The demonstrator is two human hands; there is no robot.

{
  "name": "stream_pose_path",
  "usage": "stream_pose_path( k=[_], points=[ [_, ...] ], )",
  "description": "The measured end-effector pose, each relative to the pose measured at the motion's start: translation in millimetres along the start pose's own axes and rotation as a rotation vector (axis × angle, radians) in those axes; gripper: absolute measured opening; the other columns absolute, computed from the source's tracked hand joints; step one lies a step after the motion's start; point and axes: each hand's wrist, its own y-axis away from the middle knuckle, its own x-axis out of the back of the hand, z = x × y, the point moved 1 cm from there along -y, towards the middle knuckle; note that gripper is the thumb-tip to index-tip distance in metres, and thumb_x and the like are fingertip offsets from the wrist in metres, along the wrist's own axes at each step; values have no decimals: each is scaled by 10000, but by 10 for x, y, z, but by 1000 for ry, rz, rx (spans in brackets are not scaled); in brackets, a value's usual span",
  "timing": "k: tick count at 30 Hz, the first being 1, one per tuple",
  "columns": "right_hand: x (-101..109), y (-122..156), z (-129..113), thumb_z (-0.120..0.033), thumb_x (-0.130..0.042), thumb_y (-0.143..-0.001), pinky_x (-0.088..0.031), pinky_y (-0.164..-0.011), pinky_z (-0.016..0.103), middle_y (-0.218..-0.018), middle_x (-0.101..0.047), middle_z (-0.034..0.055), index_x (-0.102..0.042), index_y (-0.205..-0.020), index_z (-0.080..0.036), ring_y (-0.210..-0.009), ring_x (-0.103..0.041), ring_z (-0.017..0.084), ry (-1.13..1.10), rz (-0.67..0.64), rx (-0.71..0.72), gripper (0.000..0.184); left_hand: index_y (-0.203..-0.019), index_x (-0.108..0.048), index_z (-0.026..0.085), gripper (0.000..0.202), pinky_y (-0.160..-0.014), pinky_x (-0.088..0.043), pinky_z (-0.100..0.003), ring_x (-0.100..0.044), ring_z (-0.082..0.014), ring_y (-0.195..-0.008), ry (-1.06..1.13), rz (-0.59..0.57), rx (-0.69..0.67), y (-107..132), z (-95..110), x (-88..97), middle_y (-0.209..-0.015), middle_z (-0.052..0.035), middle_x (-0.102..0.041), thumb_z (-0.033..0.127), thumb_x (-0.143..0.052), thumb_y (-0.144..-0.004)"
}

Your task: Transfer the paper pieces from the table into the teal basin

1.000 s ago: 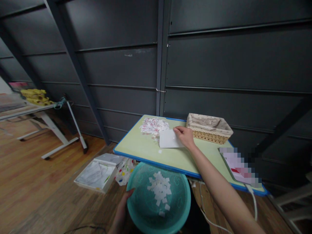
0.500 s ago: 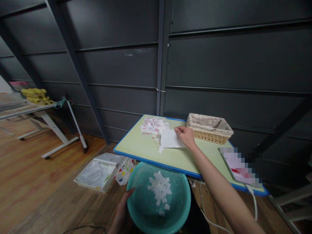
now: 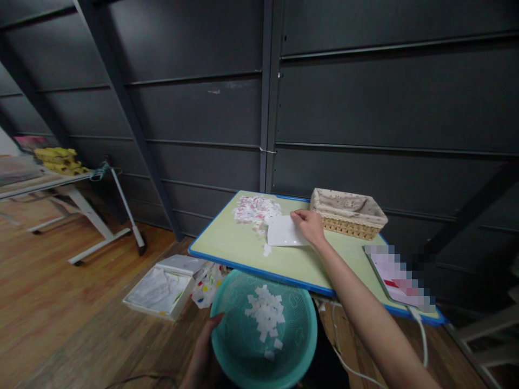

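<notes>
My right hand (image 3: 308, 226) pinches a flat white card (image 3: 284, 231) by its right side, holding it low over the pale green tabletop (image 3: 227, 243). Just left of the card's edge lies a heap of small white and pinkish paper pieces (image 3: 254, 208), with a few strays nearer the front. Below the table's front edge, my left hand (image 3: 208, 335) grips the left rim of a turquoise plastic basket (image 3: 310, 346). Several small white paper squares (image 3: 265, 313) lie at the bottom of that basket.
A lined wicker basket (image 3: 348, 213) stands at the back right of the blue-edged table. A tablet-like device (image 3: 399, 281), partly blurred, lies at the right with a white cable (image 3: 424, 335). On the floor at left are an open white box (image 3: 162, 292) and a dotted plastic bag (image 3: 206, 286).
The card's face has tilted slightly and catches the light differently. Both hands and the turquoise basket stay almost where they were.
</notes>
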Motion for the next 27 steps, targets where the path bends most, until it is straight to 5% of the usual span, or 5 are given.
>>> stream_pose_path(
  k=[10, 15, 18, 23, 27],
  points=[
    [-6, 32, -17, -350, -451, -901, -410, -655, 287, -874, -757, 89, -762, -921, -200, -766, -675, 229, 207, 59, 61, 345, -1413, -417, 88, 689, -1026, -439, -493, -672, -340, -1066, 35, 19, 31, 46, 22, -58, -815, -81, -815, 223, -663, -784],
    [130, -40, 61, -329, -483, -868, -385, -611, 295, -792, -753, 95, -774, -841, -195, -694, -654, 227, 304, 48, 28, 321, -1260, -568, 48, 545, -1030, -445, -443, -684, -327, -1047, 3, 49, -37, 36, 28, -29, -679, -76, -799, 282, -678, -780],
    [225, -89, 121, -298, -520, -818, -383, -600, 296, -782, -748, 100, -772, -771, -168, -689, -647, 230, 216, -54, 14, 288, -1132, -650, 89, 392, -1030, -445, -448, -707, -325, -995, -4, 35, -36, 52, 44, -47, -672, -63, -799, 264, -670, -782],
    [194, -57, 52, -309, -542, -767, -381, -559, 275, -676, -719, 58, -754, -697, -151, -620, -615, 200, -46, -278, 34, 274, -1149, -628, 78, 406, -1013, -461, -461, -707, -328, -997, 1, 75, -24, 75, 71, -80, -788, -95, -814, 237, -662, -776],
    [81, -7, -57, -370, -539, -774, -395, -566, 271, -677, -715, 49, -756, -732, -145, -629, -609, 194, -219, -311, 81, 315, -1103, -665, 130, 346, -1007, -470, -464, -711, -322, -989, -18, 16, -36, 45, 49, -37, -762, -54, -815, 240, -673, -776]
  ],
)
